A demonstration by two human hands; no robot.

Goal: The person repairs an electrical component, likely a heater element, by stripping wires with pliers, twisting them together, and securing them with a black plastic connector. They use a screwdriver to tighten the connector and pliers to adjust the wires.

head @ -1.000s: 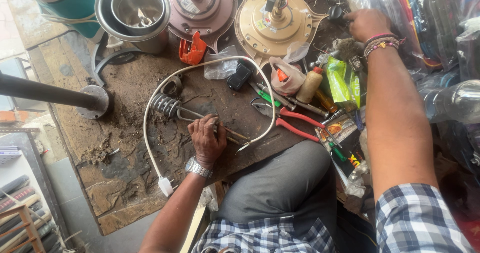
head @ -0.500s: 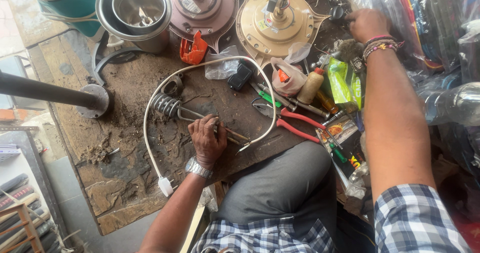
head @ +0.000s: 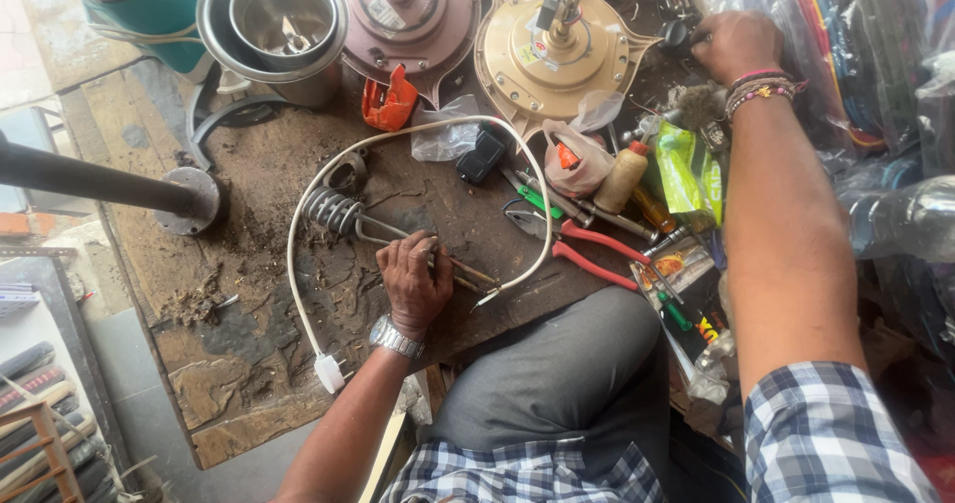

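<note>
While the left hand (head: 416, 282) rests closed over the straight metal legs of a coiled immersion heating element (head: 336, 211) on the stained wooden workbench (head: 249, 394), the right hand (head: 734, 43) is stretched far across to the clutter at the bench's back edge, its fingers curled around a small dark object there (too small to tell what it is). The element lies near the middle of the bench, its coil pointing away from the person and its legs running under the left palm toward the bench's near edge. A white power cord (head: 298, 264) loops around the element; its plug (head: 329, 372) lies loose near the front of the bench, and its other end shows bare wire tips just beside the element's legs, apart from them as far as I can see. Judging by that, the cord is not yet joined to the heater, so the connecting work looks still ahead, and nothing seems fastened or covered at the terminals. Red-handled pliers (head: 592, 249) and a green-handled screwdriver (head: 537, 201) lie untouched just right of the left hand. Farther back sit two round motor housings, one pink (head: 408, 15) and one tan (head: 557, 50), beside a steel mixer jar (head: 274, 20).
</note>
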